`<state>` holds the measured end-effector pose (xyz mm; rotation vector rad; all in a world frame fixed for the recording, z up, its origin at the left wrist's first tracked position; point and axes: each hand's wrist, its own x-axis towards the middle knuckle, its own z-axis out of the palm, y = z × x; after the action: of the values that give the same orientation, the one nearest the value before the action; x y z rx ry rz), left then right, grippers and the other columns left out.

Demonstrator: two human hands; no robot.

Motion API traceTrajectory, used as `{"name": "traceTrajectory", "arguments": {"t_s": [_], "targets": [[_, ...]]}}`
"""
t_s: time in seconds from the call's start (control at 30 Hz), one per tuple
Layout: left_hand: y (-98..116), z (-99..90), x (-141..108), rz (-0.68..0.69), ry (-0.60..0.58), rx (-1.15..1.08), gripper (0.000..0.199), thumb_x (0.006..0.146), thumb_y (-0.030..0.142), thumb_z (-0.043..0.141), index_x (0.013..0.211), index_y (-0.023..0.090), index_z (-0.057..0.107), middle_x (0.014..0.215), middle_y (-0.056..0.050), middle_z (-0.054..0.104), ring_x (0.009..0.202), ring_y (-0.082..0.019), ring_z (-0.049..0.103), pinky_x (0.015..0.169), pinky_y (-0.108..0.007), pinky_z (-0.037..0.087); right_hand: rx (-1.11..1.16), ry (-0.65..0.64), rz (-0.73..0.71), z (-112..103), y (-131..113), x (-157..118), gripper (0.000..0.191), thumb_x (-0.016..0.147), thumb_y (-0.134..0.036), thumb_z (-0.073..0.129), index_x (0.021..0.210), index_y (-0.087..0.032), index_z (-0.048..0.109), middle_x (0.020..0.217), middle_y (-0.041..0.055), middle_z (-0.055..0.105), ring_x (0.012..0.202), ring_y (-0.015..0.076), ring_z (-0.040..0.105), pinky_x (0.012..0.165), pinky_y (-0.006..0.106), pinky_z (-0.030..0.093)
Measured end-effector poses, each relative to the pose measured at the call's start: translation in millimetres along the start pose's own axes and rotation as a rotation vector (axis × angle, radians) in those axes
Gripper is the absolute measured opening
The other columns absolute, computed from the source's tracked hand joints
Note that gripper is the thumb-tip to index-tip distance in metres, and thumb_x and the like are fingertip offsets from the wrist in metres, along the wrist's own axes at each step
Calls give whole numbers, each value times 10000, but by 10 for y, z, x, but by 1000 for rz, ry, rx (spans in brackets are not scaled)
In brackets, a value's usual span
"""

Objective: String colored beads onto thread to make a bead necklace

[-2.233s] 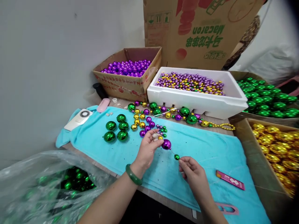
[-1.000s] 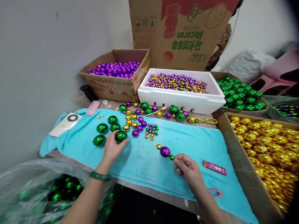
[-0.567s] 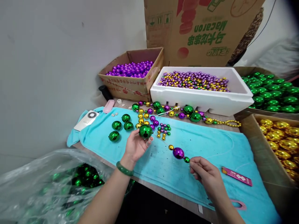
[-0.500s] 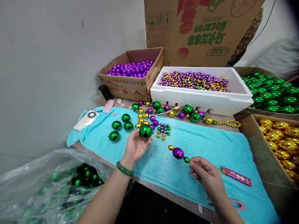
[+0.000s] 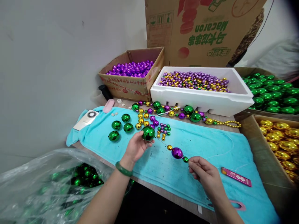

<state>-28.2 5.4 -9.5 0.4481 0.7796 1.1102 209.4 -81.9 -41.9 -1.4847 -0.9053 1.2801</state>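
My left hand (image 5: 137, 147) grips a large shiny green bead (image 5: 148, 133) over the cloth. A thin needle or wire (image 5: 160, 141) runs from that bead toward a small gold bead (image 5: 169, 147). Behind the gold one, on the same line, sit a purple bead (image 5: 177, 153) and a small green bead (image 5: 185, 159). My right hand (image 5: 202, 170) pinches the line just beside the small green bead. Loose large green beads (image 5: 116, 125) lie left of my left hand. Gold beads (image 5: 140, 120), purple beads (image 5: 153, 120) and tiny mixed beads (image 5: 163, 128) are grouped beyond it.
A finished-looking bead strand (image 5: 181, 115) lies along the far side of the turquoise towel (image 5: 187, 183). Behind stand a cardboard box (image 5: 130, 85) of purple beads and a white foam box (image 5: 201, 99). Gold beads (image 5: 280, 137) fill a right-hand box. Pink-handled scissors (image 5: 238, 205) lie near the front edge.
My left hand has shifted slightly right and down with the large green bead, nearer the small gold bead. My right hand and the strung beads have moved slightly left.
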Motion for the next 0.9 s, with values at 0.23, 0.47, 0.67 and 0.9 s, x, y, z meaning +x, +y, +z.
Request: {"name": "traceTrajectory", "arguments": {"t_s": [0.23,0.47,0.67,0.9], "targets": [[-104,101,-110,60,-152,259,435,716,252,670,1140,221,574,1056,-85,620,776,-184,643,599,-260,502,46,-35,22,-15,91,53,330,640,-476,731,693,-165,632,528,-5,548,441,89,425,412,207,332],[-159,167,-159,62,-216,334,430,726,248,679,1144,240,577,1097,-91,579,860,-190,589,657,-276,518,176,-88,111,-55,247,106,311,658,-422,749,763,-160,621,550,-9,560,439,80,425,409,193,284],[-187,234,-184,45,-276,321,458,718,254,678,1164,252,574,1130,-91,563,887,-208,593,644,-265,506,263,-112,171,-50,315,121,333,640,-412,762,786,-159,602,538,-13,561,411,70,405,382,180,228],[-203,292,-185,59,-255,366,480,707,271,697,1175,242,591,1108,-83,599,898,-206,586,680,-272,477,252,-154,135,-31,334,164,362,652,-426,761,825,-165,579,545,-19,564,404,67,426,356,161,242]]}}
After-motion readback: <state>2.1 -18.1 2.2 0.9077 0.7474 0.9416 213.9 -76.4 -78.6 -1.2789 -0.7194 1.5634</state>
